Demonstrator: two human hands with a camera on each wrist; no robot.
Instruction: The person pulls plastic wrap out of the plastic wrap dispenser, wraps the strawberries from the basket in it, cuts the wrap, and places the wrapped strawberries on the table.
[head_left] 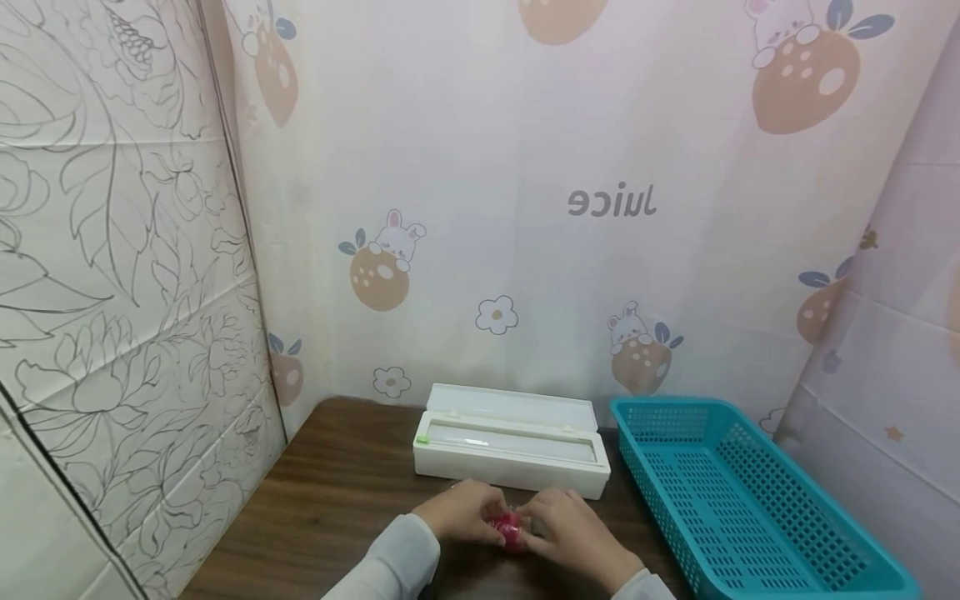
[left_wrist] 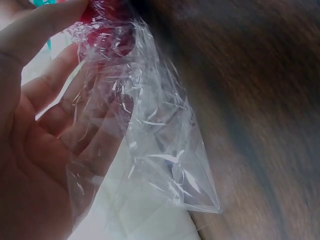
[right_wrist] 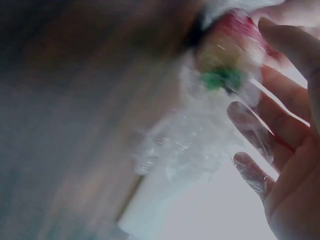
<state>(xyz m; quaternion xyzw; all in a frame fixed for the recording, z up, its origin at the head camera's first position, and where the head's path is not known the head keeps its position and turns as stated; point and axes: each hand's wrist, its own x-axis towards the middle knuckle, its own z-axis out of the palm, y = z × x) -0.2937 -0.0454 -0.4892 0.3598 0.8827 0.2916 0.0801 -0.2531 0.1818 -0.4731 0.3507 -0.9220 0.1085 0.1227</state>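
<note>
A small red, fruit-like thing [head_left: 508, 531] is wrapped in clear plastic film, low in the middle of the head view. The right wrist view shows its yellowish part and green end [right_wrist: 222, 78]; I cannot tell its exact kind. My left hand [head_left: 467, 512] holds it from the left, thumb against the red part. From the right, my right hand [head_left: 573, 533] grips it with thumb and fingers. Loose film [left_wrist: 170, 150] hangs off beside my left palm, and more crumpled film [right_wrist: 175, 145] lies against my right fingers.
Just beyond my hands stands a long white box [head_left: 510, 471] with its lid [head_left: 513, 406] raised at the back. A turquoise plastic basket [head_left: 660, 508] is on the right. Beneath is a dark wooden table [head_left: 330, 475], with patterned curtains [head_left: 465, 167] behind and at both sides.
</note>
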